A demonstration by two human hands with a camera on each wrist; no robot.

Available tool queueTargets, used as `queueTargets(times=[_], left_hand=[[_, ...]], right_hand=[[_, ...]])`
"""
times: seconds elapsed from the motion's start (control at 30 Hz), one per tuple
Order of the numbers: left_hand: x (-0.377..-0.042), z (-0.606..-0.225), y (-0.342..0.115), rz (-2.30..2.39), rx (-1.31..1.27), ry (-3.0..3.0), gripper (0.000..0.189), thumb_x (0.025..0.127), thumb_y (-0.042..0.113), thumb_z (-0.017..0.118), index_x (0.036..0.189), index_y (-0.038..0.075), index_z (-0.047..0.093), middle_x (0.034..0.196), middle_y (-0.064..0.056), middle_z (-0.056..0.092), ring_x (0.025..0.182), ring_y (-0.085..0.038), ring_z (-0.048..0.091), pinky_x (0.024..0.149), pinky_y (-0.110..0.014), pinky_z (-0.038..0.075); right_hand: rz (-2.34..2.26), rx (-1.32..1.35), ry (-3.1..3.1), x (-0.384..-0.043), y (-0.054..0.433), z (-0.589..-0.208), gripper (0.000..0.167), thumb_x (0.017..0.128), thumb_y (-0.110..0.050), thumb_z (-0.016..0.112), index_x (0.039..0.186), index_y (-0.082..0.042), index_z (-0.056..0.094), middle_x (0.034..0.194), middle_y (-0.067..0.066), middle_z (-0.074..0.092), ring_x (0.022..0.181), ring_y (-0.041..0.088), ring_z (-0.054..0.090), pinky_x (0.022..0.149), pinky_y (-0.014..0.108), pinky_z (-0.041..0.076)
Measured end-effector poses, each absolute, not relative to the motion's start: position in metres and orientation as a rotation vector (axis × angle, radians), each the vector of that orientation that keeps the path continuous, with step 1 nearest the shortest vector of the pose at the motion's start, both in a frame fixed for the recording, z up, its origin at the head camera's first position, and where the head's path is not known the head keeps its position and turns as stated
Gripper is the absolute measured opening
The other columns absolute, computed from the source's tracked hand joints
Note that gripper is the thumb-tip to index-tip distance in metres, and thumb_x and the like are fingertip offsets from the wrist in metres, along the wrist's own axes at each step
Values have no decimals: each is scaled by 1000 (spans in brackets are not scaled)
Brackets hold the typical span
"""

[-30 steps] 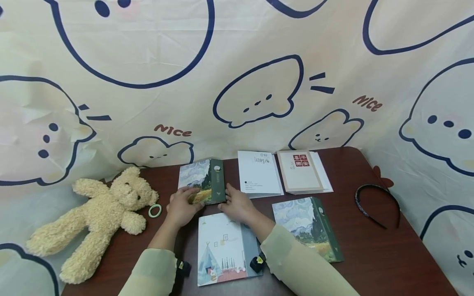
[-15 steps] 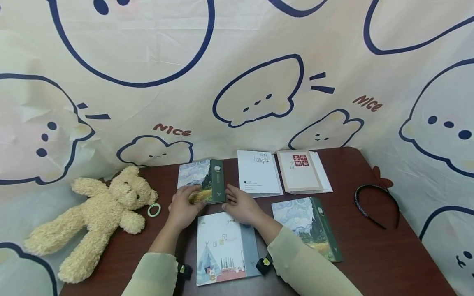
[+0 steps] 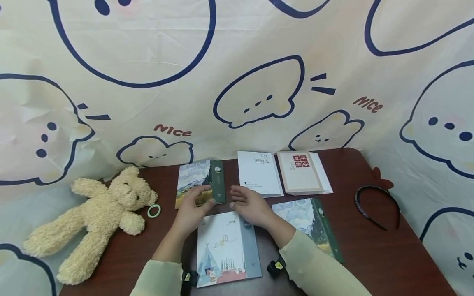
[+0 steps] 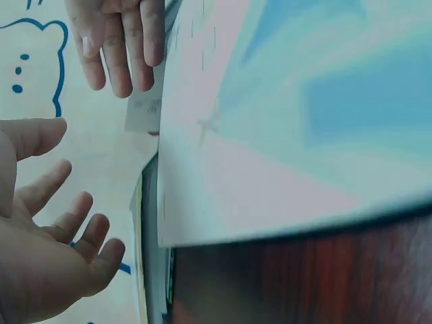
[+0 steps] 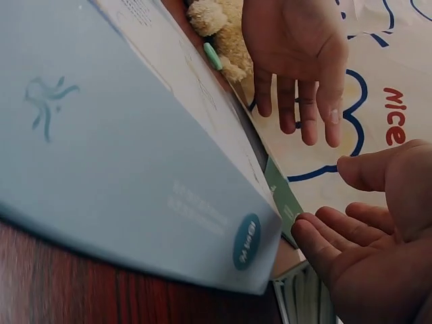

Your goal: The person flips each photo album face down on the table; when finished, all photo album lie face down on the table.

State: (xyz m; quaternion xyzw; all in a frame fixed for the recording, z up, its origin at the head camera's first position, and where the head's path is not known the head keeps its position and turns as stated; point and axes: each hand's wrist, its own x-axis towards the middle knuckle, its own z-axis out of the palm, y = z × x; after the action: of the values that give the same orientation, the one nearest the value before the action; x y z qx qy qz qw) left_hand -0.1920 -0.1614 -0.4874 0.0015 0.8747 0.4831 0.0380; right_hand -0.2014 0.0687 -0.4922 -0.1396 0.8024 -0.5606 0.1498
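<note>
Both hands hover over the middle of the table with fingers extended, palms turned toward each other and nothing held. My left hand [image 3: 192, 211] overlaps the lower part of a notebook with a painted landscape cover and green strip [image 3: 218, 181]. Just right of that notebook's lower corner is my right hand [image 3: 253, 207]. Below the hands lies a pale notebook with a tent drawing and blue strip [image 3: 226, 255]; it fills much of the left wrist view. The left wrist view also shows my left hand [image 4: 57, 250] with fingers spread, and in the right wrist view my right hand [image 5: 368, 236] is likewise spread.
A white notebook [image 3: 257, 172] and a beige one with red characters [image 3: 300, 174] lie at the back. A second landscape notebook [image 3: 307, 222] lies by the right forearm. A plush bear [image 3: 101, 218] and green ring [image 3: 154, 211] are left, a black headband [image 3: 370, 218] right.
Both hands have let go of the back landscape notebook and drawn back toward the person, the right hand also moving right. The notebooks stay in place.
</note>
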Motion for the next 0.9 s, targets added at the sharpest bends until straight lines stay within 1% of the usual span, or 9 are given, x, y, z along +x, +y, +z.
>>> queueTargets(times=[0.17,0.3,0.4,0.53,0.7,0.9], left_hand=[[-185,-484,-152,1575,33,2609,51,99,21,72,147,13,57,153,-11,45,140,-38,47,108,-59,44],[-181,-484,-143,1587,46,2600,52,99,22,73,148,15,57,153,-10,47,139,-37,48,108,-57,46],[-180,-484,-136,1588,68,2595,53,99,21,73,149,16,56,153,-11,48,139,-39,48,107,-56,47],[-180,-483,-128,1618,58,2569,58,98,21,74,152,15,53,154,-12,47,139,-39,47,109,-56,45],[-180,-483,-121,1642,60,2559,61,98,19,74,153,16,50,153,-12,48,137,-35,49,109,-54,46],[-185,-487,-113,1691,95,2539,61,97,14,74,153,14,50,151,-16,51,133,-35,52,109,-50,48]], right_hand=[[-1615,-410,2318,-198,78,-488,59,102,-19,65,156,-6,45,149,9,57,131,24,60,106,43,51],[-1600,-398,2355,-197,83,-488,59,102,-21,66,156,-8,46,147,6,59,128,20,62,103,41,53],[-1624,-385,2376,-197,88,-488,57,102,-19,67,154,-7,47,145,8,60,126,21,64,101,38,54],[-1677,-366,2405,-197,93,-487,52,102,-16,67,150,-5,52,142,11,63,123,23,66,99,35,55],[-1709,-317,2452,-199,99,-485,48,101,-13,68,147,-7,55,138,8,65,122,23,67,98,32,55],[-1735,-261,2524,-204,108,-489,46,100,-9,68,144,-4,57,134,8,66,121,24,66,98,28,54]])
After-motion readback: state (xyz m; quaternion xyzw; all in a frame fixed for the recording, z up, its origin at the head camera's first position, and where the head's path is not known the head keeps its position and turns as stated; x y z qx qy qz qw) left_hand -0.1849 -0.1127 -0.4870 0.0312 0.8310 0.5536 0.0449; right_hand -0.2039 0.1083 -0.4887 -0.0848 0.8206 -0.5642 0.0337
